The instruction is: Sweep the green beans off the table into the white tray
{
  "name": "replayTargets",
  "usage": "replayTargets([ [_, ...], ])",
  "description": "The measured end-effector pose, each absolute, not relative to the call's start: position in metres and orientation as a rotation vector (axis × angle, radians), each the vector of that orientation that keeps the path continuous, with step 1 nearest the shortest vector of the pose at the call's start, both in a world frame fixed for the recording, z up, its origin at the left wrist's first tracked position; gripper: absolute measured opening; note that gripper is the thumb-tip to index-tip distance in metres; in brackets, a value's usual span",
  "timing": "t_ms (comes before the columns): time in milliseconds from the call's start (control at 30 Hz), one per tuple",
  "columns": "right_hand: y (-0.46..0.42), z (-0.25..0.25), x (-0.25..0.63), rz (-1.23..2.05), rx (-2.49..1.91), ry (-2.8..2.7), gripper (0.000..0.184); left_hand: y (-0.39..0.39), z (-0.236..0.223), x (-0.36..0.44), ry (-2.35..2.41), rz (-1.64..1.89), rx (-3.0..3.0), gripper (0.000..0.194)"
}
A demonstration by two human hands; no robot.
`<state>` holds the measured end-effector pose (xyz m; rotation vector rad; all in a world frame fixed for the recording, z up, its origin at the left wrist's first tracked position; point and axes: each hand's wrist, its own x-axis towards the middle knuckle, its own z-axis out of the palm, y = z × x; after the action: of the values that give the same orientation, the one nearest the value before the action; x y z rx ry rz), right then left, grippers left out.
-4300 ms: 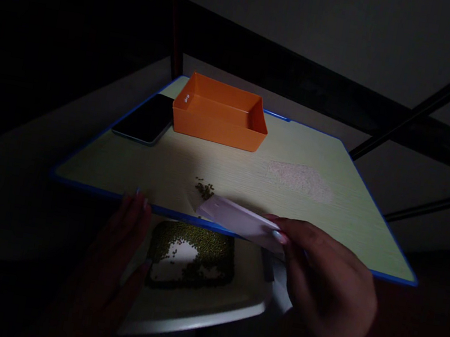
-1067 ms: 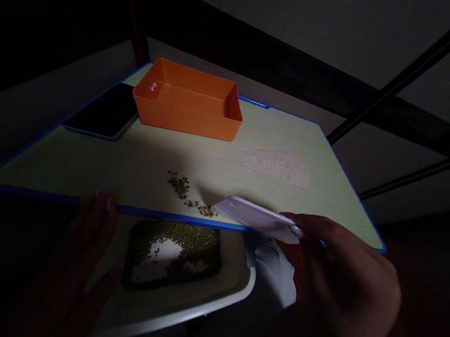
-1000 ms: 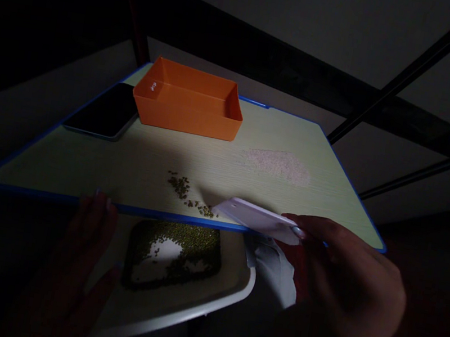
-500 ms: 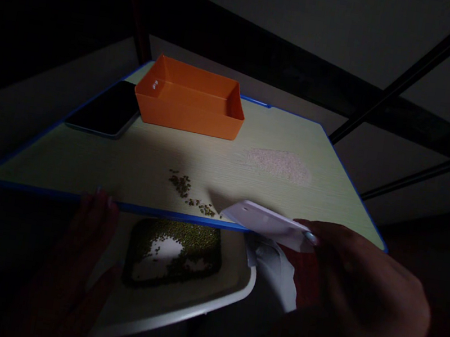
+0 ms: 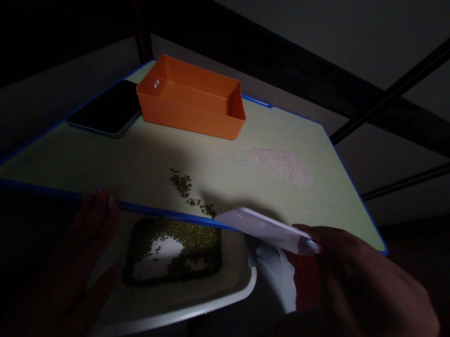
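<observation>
My right hand [image 5: 353,303] grips a flat white scraper [image 5: 260,228] at the near edge of the pale table [image 5: 93,162] with a blue rim. A few green beans [image 5: 189,191] lie on the table just left of the scraper. My left hand [image 5: 76,270] holds a white tray [image 5: 185,310] under the table edge, fingertips curled up at the rim. A heap of green beans [image 5: 190,248] sits in the tray. A patch of white grains [image 5: 281,165] lies further back on the table.
An empty orange box [image 5: 192,103] stands at the back left of the table, with a dark phone [image 5: 105,112] beside it. Dark metal bars [image 5: 415,73] run behind the table. The room is dim.
The scraper and my right hand have drawn back toward the table's near edge and slightly right. The loose beans on the table now lie spread in a trail instead of one small cluster.
</observation>
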<state>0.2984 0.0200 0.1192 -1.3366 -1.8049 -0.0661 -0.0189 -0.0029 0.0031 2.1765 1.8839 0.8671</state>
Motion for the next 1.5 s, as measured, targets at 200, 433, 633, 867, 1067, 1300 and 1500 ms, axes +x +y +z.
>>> replayTargets([
  [200, 0.020, 0.115, 0.295, -0.109, -1.377, -1.810, 0.021, -0.001, 0.005, -0.018, 1.879, 0.859, 2.182, 0.069],
  [433, 0.027, 0.112, 0.294, -0.081, -1.407, -1.754, 0.020, -0.002, 0.003, -0.019, 1.874, 0.874, 2.211, 0.069],
  [633, 0.035, 0.113, 0.293, 0.042, -1.304, -1.776, 0.025, -0.002, 0.003, -0.018, 1.875, 0.885, 2.208, 0.069],
  [867, 0.034, 0.112, 0.291, 0.008, -1.323, -1.751, 0.024, -0.002, 0.003, -0.018, 1.881, 0.866, 2.206, 0.069],
  [1067, 0.026, 0.110, 0.295, -0.103, -1.389, -1.764, 0.019, -0.002, 0.003, -0.018, 1.898, 0.869, 2.187, 0.069],
  [1300, 0.025, 0.111, 0.293, -0.100, -1.410, -1.752, 0.016, -0.002, 0.002, -0.019, 1.883, 0.878, 2.180, 0.069],
  [1500, 0.033, 0.111, 0.289, -0.027, -1.335, -1.763, 0.016, -0.002, 0.004, -0.018, 1.886, 0.870, 2.140, 0.069],
])
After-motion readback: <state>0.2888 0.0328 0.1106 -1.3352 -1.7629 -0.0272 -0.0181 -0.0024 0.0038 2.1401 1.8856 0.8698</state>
